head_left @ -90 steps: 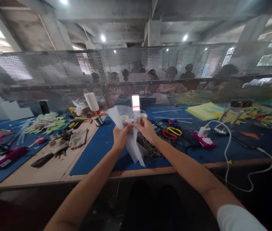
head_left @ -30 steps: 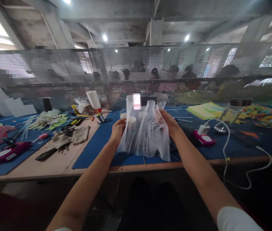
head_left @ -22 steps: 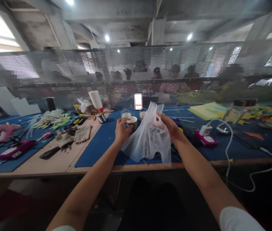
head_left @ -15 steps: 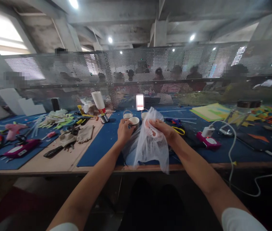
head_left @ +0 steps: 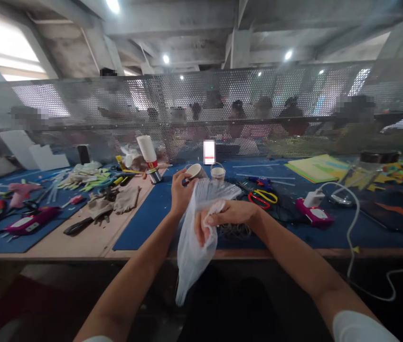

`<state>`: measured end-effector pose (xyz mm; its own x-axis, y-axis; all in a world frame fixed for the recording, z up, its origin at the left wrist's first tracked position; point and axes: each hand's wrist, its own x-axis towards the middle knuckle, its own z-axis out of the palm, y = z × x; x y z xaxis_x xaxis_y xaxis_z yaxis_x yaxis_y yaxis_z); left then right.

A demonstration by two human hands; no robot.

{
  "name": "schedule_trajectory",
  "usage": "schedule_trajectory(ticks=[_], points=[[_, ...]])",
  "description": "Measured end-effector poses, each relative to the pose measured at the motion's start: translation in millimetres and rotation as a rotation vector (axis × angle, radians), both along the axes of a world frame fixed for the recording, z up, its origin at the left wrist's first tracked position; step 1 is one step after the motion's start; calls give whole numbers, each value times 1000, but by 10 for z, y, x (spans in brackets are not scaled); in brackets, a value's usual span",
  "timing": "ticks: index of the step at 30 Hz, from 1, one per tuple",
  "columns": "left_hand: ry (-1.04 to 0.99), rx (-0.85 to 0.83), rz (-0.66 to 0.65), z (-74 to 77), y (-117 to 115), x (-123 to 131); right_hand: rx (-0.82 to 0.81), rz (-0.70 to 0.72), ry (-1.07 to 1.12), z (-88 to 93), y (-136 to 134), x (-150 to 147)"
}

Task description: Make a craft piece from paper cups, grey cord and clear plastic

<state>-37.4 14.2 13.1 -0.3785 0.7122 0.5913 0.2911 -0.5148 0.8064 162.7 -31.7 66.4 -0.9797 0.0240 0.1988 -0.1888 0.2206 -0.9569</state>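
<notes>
A small white paper cup point(head_left: 194, 171), tilted, is gripped by my left hand point(head_left: 181, 191) above the blue mat point(head_left: 144, 213). My right hand point(head_left: 219, 216) is closed on a thin, translucent white plastic bag point(head_left: 196, 256). The bag is bunched in the fingers, hangs past the table's front edge and partly covers the area beside my left hand. Just behind the bag stands a second small cup point(head_left: 218, 173) with a thin looped handle. Right of it lie scissors point(head_left: 263, 197) with red and yellow handles. Grey cord point(head_left: 237, 231) lies partly hidden under my right wrist.
On the left are a pink glue gun point(head_left: 23, 192), grey gloves point(head_left: 126, 199) and a stack of paper cups point(head_left: 146, 149). Rightward sit a purple power strip point(head_left: 314, 212) with a white cable, coloured paper point(head_left: 313, 167) and a jar point(head_left: 360, 173). A perforated screen point(head_left: 194, 128) runs behind.
My right hand has moved down and left with the bag, which now hangs lower. The scissors and the second cup show more fully. My left hand's cup has shifted slightly left and up.
</notes>
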Motion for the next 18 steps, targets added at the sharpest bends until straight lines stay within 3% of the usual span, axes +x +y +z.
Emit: schedule_trajectory(ticks=[3, 6, 8, 9, 10, 13, 14, 15, 18], points=[[-84, -35, -53, -22, 57, -24, -57, 62, -128, -28, -164, -94], [-171, -64, -126, -42, 89, -43, -171, 420, -335, -88, -385, -219], [-238, -80, -158, -35, 78, -40, -165, 593, -436, -60, -490, -256], [-268, -87, -171, -26, 66, -36, -139, 600, -453, -24, -519, -253], [-294, -93, -185, -13, 53, -30, -118, 530, -435, 21, -535, -240], [-335, -108, -225, 34, 26, -18, 8, 42, -248, 133, -566, -210], [-336, -108, -236, 53, 23, -17, 47, -5, -227, 150, -590, -223], [-334, -103, -242, 73, 22, -16, 66, 43, -232, 159, -622, -249], [-304, -77, -259, 154, 17, -10, -14, 488, -246, 204, -725, -346]])
